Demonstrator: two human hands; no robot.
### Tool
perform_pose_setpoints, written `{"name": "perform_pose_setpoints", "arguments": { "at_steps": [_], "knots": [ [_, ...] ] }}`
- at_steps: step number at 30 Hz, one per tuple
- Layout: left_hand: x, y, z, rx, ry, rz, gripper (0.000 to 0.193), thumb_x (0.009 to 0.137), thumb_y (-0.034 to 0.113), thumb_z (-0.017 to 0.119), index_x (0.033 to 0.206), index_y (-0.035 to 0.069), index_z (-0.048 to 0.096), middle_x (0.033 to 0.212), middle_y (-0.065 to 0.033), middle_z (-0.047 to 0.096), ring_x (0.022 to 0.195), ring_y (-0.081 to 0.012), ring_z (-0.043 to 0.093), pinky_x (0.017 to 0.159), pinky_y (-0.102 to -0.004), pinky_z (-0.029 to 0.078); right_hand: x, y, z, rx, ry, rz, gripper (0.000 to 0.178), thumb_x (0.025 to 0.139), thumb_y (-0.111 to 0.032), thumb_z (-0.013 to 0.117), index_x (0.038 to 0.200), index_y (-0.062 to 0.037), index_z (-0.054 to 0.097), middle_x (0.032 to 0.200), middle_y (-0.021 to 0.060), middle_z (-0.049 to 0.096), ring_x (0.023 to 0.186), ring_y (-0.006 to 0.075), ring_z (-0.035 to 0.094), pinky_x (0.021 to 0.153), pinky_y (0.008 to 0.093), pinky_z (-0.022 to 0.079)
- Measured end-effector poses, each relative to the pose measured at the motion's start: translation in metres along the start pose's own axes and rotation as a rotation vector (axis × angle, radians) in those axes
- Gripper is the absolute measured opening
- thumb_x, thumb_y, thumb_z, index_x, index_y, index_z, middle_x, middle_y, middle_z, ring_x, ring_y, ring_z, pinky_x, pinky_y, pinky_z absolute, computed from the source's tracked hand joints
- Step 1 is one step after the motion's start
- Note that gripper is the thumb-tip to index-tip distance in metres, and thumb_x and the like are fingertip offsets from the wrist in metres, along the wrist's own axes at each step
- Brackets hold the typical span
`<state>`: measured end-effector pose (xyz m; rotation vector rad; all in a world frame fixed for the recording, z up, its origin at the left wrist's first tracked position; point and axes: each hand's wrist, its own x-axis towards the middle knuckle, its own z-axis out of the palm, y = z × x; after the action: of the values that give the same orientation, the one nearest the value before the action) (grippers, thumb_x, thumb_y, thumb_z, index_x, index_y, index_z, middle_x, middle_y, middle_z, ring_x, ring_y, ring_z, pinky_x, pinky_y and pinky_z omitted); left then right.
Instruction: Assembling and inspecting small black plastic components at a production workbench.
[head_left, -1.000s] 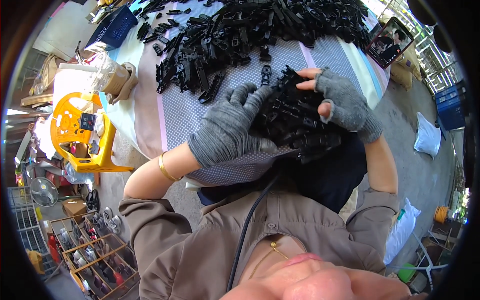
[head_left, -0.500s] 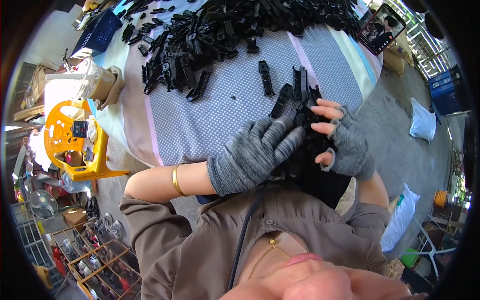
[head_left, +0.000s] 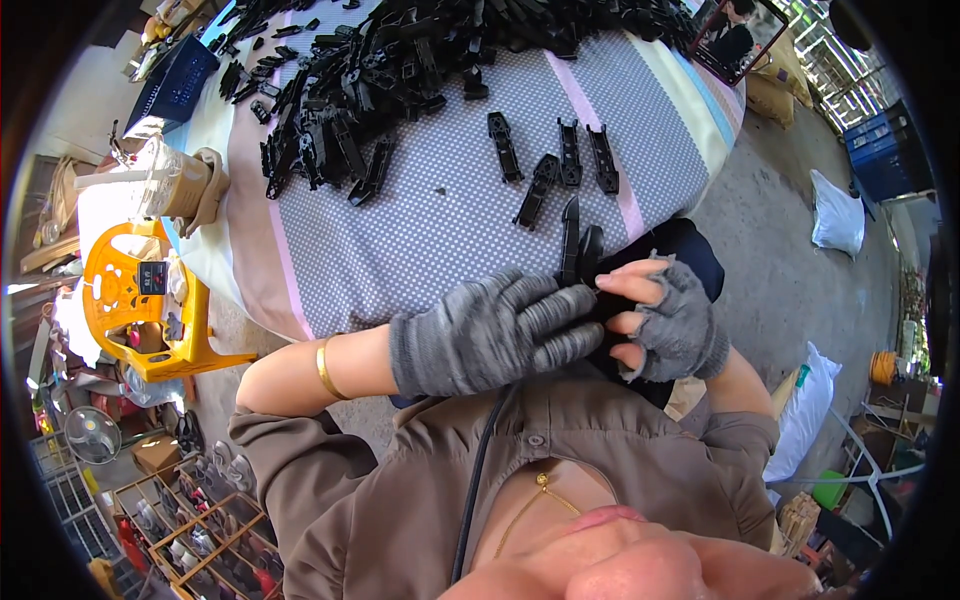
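Slim black plastic part (head_left: 570, 243): just beyond the left hand's fingertips, at the person's edge of the desk (head_left: 430, 225); its long axis runs almost straight away from the person. Whether it rests on the cloth or is held above it is unclear.
Rounded black part (head_left: 592, 247): just right of the slim one and shorter in view, near end by the right hand's fingertips; the two long axes run roughly side by side.
Left hand (head_left: 490, 335): grey-gloved, back up, fingers nearly straight and close together, pointing right across the lap. The palm is hidden, so I cannot tell what it has hold of.
Right hand (head_left: 665, 320): in a fingerless glove, fingers half curled, bare tips pointing left toward the left hand's fingers, just apart. Its grip is hidden against the dark trousers (head_left: 690, 265); cannot tell.
Nearer hand: left to the slim part, right to the rounded one, by a small margin.
Loose black parts (head_left: 569, 153): four on the patterned cloth beyond both hands; the nearest slants, near end to the left.
Black parts pile (head_left: 400, 80): farther off, beyond the loose four, mostly leftward.
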<state>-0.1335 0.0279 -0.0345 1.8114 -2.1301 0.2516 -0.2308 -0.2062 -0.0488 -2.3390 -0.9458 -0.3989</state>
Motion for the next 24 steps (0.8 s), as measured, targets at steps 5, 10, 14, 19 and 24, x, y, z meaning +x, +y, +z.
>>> {"name": "perform_pose_setpoints", "arguments": {
  "at_steps": [5, 10, 14, 19, 24],
  "knots": [
    [-0.017, -0.012, -0.041, -0.275, 0.149, -0.306, 0.039, 0.074, 0.009, 0.061, 0.113, 0.008, 0.057, 0.111, -0.0143, 0.054, 0.084, -0.0254, 0.059, 0.067, -0.0318, 0.053, 0.021, 0.015, -0.025, -0.077, 0.180, 0.047, 0.022, 0.080, -0.030, 0.061, 0.085, -0.0090, 0.056, 0.109, 0.0155, 0.057, 0.081, 0.0310, 0.058, 0.072, 0.0398, 0.045],
    [-0.061, -0.028, -0.067, -0.003, 0.262, -0.891, 0.041, 0.078, 0.019, 0.066, 0.114, 0.006, 0.055, 0.111, -0.0162, 0.054, 0.099, -0.0317, 0.054, 0.088, -0.0374, 0.043, 0.080, 0.046, -0.017, -0.425, 0.117, 0.167, 0.055, 0.076, -0.052, 0.060, 0.112, -0.0104, 0.056, 0.116, 0.0141, 0.055, 0.110, 0.0340, 0.049, 0.091, 0.0422, 0.040],
    [-0.104, -0.049, -0.072, 0.494, 0.143, -1.064, 0.064, 0.073, 0.039, 0.069, 0.122, 0.004, 0.048, 0.117, -0.0196, 0.051, 0.110, -0.0344, 0.047, 0.092, -0.0416, 0.039, 0.110, 0.045, 0.001, -0.463, -0.067, 0.219, 0.065, 0.072, -0.056, 0.061, 0.119, -0.0102, 0.055, 0.116, 0.0153, 0.054, 0.116, 0.0331, 0.045, 0.097, 0.0429, 0.036],
    [-0.140, -0.082, -0.069, 0.310, 0.150, -1.083, 0.108, 0.053, 0.058, 0.075, 0.132, -0.001, 0.031, 0.128, -0.0246, 0.038, 0.122, -0.0384, 0.034, 0.103, -0.0429, 0.030, 0.110, 0.029, 0.007, -0.286, -0.166, 0.299, 0.048, 0.069, -0.038, 0.070, 0.100, -0.0033, 0.060, 0.108, 0.0147, 0.057, 0.104, 0.0287, 0.052, 0.092, 0.0398, 0.039],
    [-0.106, -0.100, -0.047, 0.229, 0.098, -1.078, 0.114, 0.047, 0.055, 0.080, 0.136, 0.007, 0.028, 0.135, -0.0246, 0.030, 0.127, -0.0389, 0.027, 0.107, -0.0431, 0.025, 0.082, 0.015, 0.004, -0.237, -0.064, 0.160, 0.034, 0.060, -0.021, 0.072, 0.087, -0.0023, 0.059, 0.096, 0.0123, 0.057, 0.093, 0.0301, 0.054, 0.083, 0.0406, 0.043]
  ]
}}
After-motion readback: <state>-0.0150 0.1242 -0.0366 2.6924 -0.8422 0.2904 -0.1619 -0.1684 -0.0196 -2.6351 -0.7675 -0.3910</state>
